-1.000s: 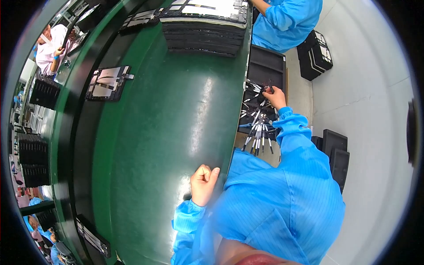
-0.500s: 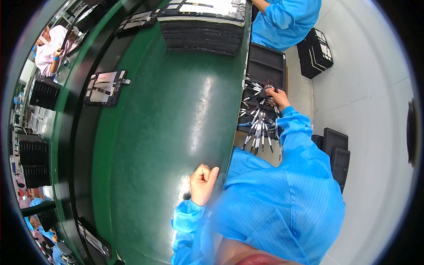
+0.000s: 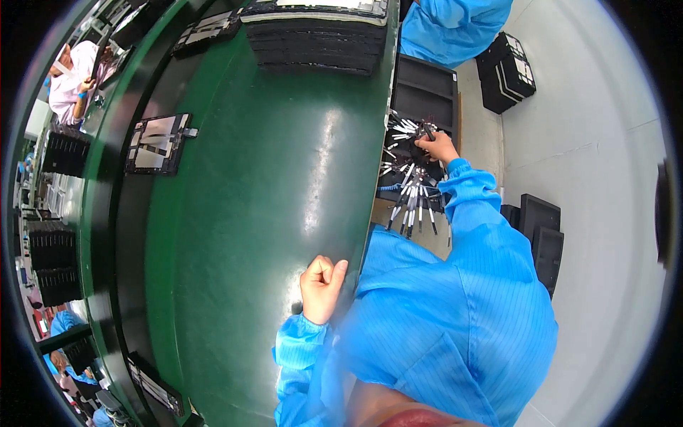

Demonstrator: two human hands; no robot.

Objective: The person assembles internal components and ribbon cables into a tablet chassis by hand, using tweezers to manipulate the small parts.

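On the green table near its front edge rests my left hand point(image 3: 321, 290), its fingers curled in and the thumb lying alongside, with nothing visible in it. To the right, past the table's edge, my right hand point(image 3: 437, 147) reaches over a black tray. Its fingers are pinched on a small dark slim piece point(image 3: 429, 133), too small to make out. Around that hand several black-and-white strips point(image 3: 405, 128) fan out in a bundle. A second bundle of similar strips point(image 3: 413, 203) lies closer to me, its ends hanging over the tray's near side. A curled blue cord point(image 3: 388, 188) shows beside it.
A stack of flat black panels point(image 3: 313, 44) stands at the table's far end. Flat devices point(image 3: 158, 144) lie along the dark strip at left. The black tray point(image 3: 427, 84) adjoins a blue-sleeved person point(image 3: 452, 28). Black boxes point(image 3: 506, 75) sit by the wall.
My right hand has shifted slightly left over the strips, and the dark piece now tilts differently. The near strip bundle appears a little higher in view. My left hand stays curled on the table.
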